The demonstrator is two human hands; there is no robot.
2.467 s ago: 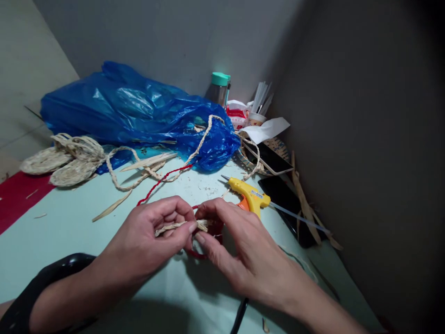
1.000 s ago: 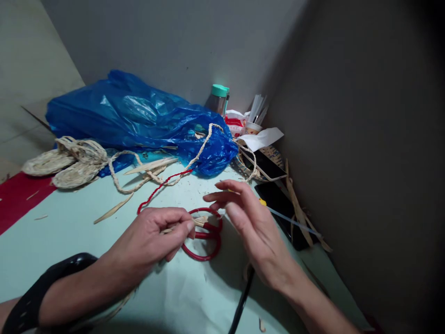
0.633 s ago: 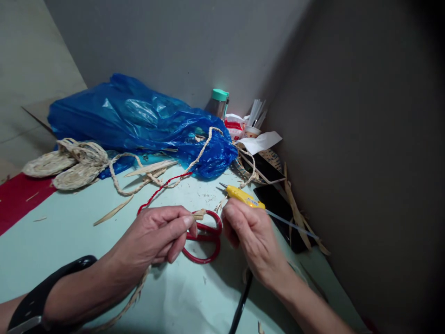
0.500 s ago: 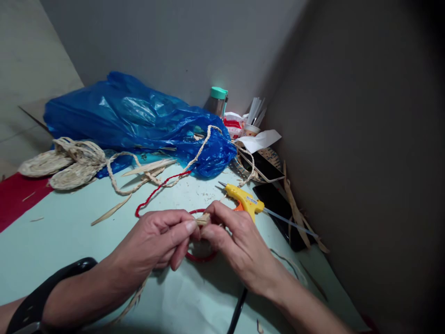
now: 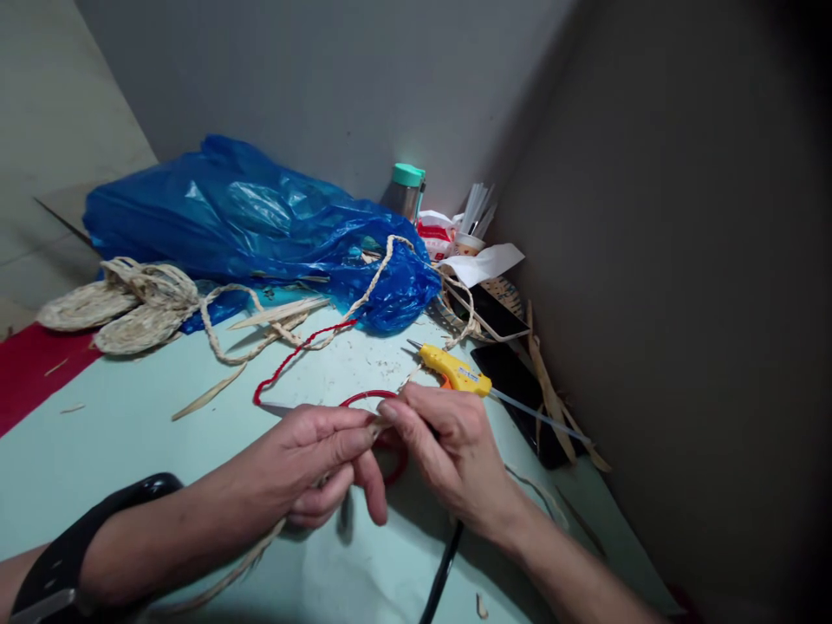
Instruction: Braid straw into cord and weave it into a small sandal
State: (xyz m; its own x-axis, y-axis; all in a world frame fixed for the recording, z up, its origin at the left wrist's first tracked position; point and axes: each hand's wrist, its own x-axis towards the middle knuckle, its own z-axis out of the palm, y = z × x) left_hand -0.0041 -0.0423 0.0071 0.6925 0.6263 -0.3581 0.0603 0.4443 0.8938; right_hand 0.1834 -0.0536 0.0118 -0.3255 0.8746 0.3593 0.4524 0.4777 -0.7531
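My left hand [image 5: 318,459] and my right hand [image 5: 442,446] meet over the pale green tabletop [image 5: 130,433]. Both pinch the end of a tan straw braid [image 5: 221,581] that trails back under my left forearm. Thumb and fingers of each hand are pressed together on the braid's tip. Red-handled scissors [image 5: 373,400] lie on the table right behind my fingers, partly hidden by them. A yellow glue gun [image 5: 455,371] rests just beyond my right hand, its black cord [image 5: 442,576] running toward me.
A crumpled blue plastic bag [image 5: 247,225] fills the back of the table. Woven straw pieces [image 5: 123,303] lie at the left, with a braided cord and a red string [image 5: 292,351]. A teal-capped bottle [image 5: 404,186], a cup of sticks and dark phones [image 5: 513,373] crowd the right corner by the wall.
My right hand let go of the braid, reached to the glue gun, then came back and pinched the braid tip again. Both hands have sunk slightly toward me.
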